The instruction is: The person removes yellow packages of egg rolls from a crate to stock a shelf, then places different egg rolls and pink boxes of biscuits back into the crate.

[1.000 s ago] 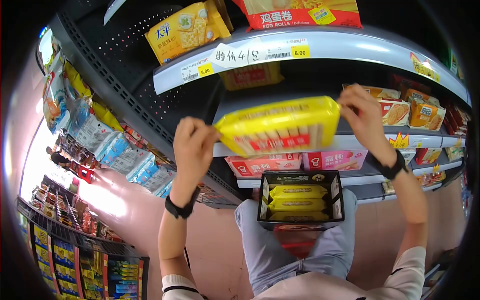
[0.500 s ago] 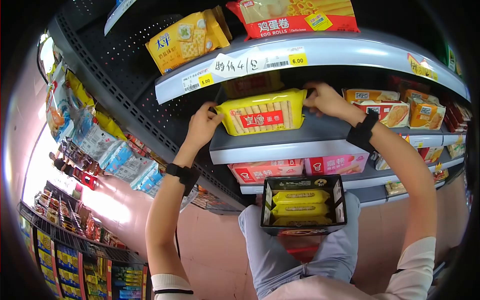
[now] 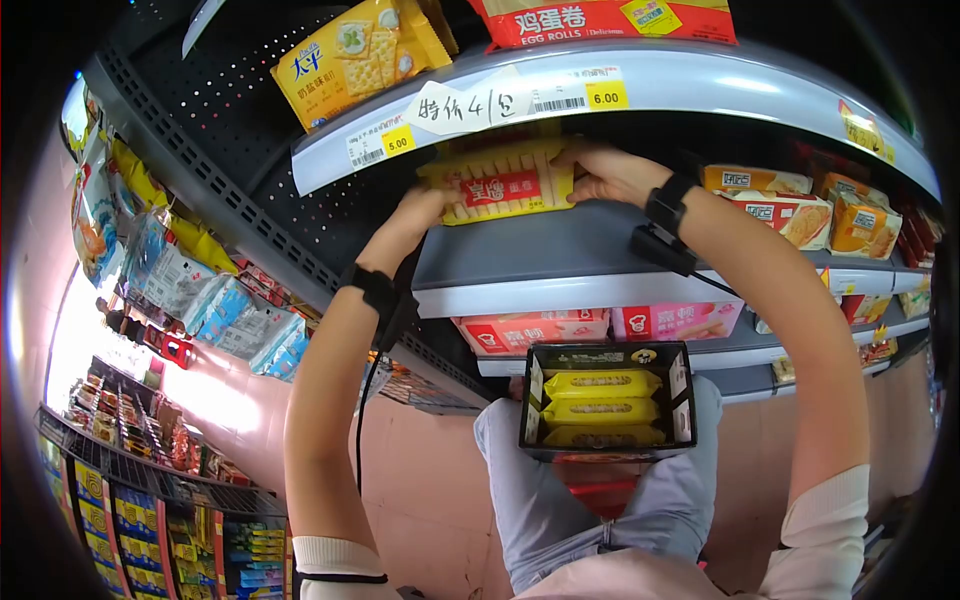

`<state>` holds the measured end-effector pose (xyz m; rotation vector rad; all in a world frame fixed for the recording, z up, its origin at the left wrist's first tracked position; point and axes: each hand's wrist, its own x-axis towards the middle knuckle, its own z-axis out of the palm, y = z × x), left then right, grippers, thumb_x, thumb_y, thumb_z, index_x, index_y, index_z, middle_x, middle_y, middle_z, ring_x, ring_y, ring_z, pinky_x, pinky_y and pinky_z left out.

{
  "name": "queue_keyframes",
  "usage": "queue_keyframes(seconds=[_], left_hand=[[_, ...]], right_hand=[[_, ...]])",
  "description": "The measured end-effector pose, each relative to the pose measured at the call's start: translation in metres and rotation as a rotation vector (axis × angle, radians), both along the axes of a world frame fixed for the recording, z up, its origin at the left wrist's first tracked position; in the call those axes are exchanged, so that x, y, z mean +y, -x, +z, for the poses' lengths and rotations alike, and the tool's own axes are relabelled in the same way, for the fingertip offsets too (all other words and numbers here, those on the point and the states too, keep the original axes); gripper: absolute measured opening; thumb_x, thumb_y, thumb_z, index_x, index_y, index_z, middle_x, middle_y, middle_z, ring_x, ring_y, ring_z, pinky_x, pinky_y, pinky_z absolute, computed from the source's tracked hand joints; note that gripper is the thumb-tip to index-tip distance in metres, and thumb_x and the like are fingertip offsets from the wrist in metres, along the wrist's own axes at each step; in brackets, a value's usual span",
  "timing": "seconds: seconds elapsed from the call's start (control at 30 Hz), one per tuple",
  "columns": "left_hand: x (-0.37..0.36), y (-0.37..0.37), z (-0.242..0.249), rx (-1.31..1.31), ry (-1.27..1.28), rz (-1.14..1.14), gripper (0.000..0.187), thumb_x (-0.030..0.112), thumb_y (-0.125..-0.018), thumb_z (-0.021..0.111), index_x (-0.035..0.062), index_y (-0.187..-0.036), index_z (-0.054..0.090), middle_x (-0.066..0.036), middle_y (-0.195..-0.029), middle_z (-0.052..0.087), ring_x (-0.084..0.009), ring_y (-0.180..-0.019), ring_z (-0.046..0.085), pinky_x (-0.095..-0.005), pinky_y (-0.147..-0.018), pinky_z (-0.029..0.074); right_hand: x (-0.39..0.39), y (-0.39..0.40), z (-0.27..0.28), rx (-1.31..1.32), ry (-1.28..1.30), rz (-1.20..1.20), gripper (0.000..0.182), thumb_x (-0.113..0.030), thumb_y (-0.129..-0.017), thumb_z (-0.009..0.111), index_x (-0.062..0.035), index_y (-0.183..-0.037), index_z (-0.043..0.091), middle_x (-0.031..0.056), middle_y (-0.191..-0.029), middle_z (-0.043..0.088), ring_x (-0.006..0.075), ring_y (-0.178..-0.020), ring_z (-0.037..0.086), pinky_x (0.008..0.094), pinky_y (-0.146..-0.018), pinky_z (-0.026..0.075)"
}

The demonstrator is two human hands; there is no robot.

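Observation:
A yellow pack of egg rolls (image 3: 508, 190) with a red label stands on the grey middle shelf (image 3: 520, 255), pushed back under the shelf above. My left hand (image 3: 421, 208) grips its left end, and my right hand (image 3: 607, 177) is closed on its right end. Part of another yellow pack seems to show behind it, in shadow. On my lap rests a black open box (image 3: 607, 450) holding several yellow packs (image 3: 602, 411) laid in a row.
Above, the shelf edge (image 3: 700, 85) carries price tags, with yellow crackers (image 3: 365, 60) and red egg rolls (image 3: 610, 20) on top. Pink boxes (image 3: 675, 322) sit below. Biscuit packs (image 3: 790, 215) stand at the right. Hanging snack bags (image 3: 200, 290) line the left.
Both hands have carried the egg roll pack from the shelf's front edge deeper into the shelf, under the upper ledge. The box on my lap stays in place.

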<state>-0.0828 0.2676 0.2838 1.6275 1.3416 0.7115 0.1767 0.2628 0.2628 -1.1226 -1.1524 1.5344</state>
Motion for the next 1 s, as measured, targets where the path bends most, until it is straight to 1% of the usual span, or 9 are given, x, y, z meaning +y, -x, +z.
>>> queue_keyframes(seconds=[0.17,0.3,0.37,0.43,0.47,0.7,0.9,0.93,1.0], left_hand=[[0.041,-0.001,-0.006,-0.054,0.019,0.025,0.026,0.009,-0.077,0.06,0.0099,-0.102,0.052,-0.001,-0.087,0.048,-0.0106,-0.079,0.045,-0.0238,-0.072,0.04],[0.065,-0.003,-0.024,-0.156,-0.047,0.071,0.028,0.002,-0.074,0.06,0.01,-0.098,0.05,-0.003,-0.087,0.047,-0.0125,-0.079,0.044,-0.0244,-0.071,0.04],[0.071,-0.003,-0.032,-0.208,-0.15,0.073,0.031,0.001,-0.073,0.059,0.0098,-0.1,0.048,-0.004,-0.09,0.049,-0.0134,-0.082,0.046,-0.0256,-0.07,0.04],[0.076,0.0,-0.036,-0.185,-0.136,0.089,0.033,-0.001,-0.071,0.058,0.0107,-0.1,0.046,-0.004,-0.09,0.049,-0.0132,-0.082,0.046,-0.0263,-0.07,0.04],[0.074,-0.002,-0.035,-0.183,-0.129,0.089,0.033,-0.001,-0.071,0.058,0.0107,-0.1,0.046,-0.004,-0.09,0.049,-0.0132,-0.082,0.046,-0.0263,-0.07,0.04],[0.082,0.001,-0.045,-0.157,-0.094,0.117,0.041,0.009,-0.071,0.064,0.0004,-0.11,0.054,-0.008,-0.106,0.055,-0.0167,-0.094,0.049,-0.0286,-0.08,0.041],[0.048,0.003,-0.038,-0.213,-0.308,0.093,0.053,0.004,-0.071,0.062,-0.0045,-0.122,0.048,-0.013,-0.115,0.056,-0.0214,-0.104,0.052,-0.0305,-0.09,0.04],[0.035,0.005,-0.037,-0.191,-0.413,0.065,0.056,0.001,-0.071,0.06,-0.0064,-0.124,0.046,-0.015,-0.118,0.055,-0.0223,-0.107,0.052,-0.0306,-0.091,0.04],[-0.012,-0.005,-0.033,-0.177,-0.526,0.012,0.054,0.0,-0.074,0.057,-0.0038,-0.127,0.045,-0.016,-0.12,0.055,-0.0224,-0.109,0.052,-0.0308,-0.094,0.039]], right_hand=[[0.08,0.009,-0.043,0.064,-0.129,-0.128,0.037,-0.011,-0.074,0.06,-0.0016,-0.109,0.054,0.022,-0.119,0.045,0.0444,-0.11,0.044,0.0668,-0.089,0.033],[0.033,0.021,-0.001,-0.37,-0.144,-0.201,0.03,-0.005,-0.078,0.054,-0.0008,-0.106,0.047,0.0109,-0.087,0.046,0.017,-0.061,0.045,0.0323,-0.04,0.034],[0.038,0.009,0.0,-0.442,-0.144,-0.128,0.033,-0.006,-0.074,0.061,-0.0004,-0.106,0.052,0.0134,-0.092,0.05,0.0223,-0.067,0.052,0.0335,-0.042,0.04],[0.054,-0.013,-0.012,-1.138,-0.955,0.19,0.045,-0.004,-0.063,0.071,-0.0021,-0.105,0.056,0.0142,-0.1,0.055,0.0285,-0.083,0.056,0.0354,-0.054,0.049],[0.062,-0.007,-0.006,-0.876,-0.41,0.168,0.061,-0.003,-0.052,0.076,-0.0044,-0.11,0.057,0.0156,-0.107,0.056,0.0314,-0.098,0.055,0.0352,-0.07,0.051],[0.062,-0.015,-0.016,-1.213,-0.895,0.085,0.068,-0.003,-0.043,0.079,-0.004,-0.108,0.059,0.0154,-0.105,0.057,0.0313,-0.099,0.055,0.0359,-0.075,0.05],[0.054,-0.034,-0.032,-0.599,-0.958,0.102,0.05,-0.021,-0.066,0.073,-0.0083,-0.112,0.055,0.0121,-0.115,0.051,0.0338,-0.106,0.049,0.0447,-0.082,0.048],[0.02,-0.011,-0.004,-0.081,-0.163,-0.092,0.036,-0.025,-0.079,0.062,-0.0082,-0.11,0.056,0.0124,-0.118,0.049,0.0334,-0.105,0.049,0.0489,-0.09,0.042],[-0.03,-0.009,0.021,-0.004,-0.086,-0.148,0.038,-0.021,-0.084,0.059,-0.0025,-0.117,0.052,0.0128,-0.121,0.048,0.0285,-0.111,0.048,0.0472,-0.096,0.037]])
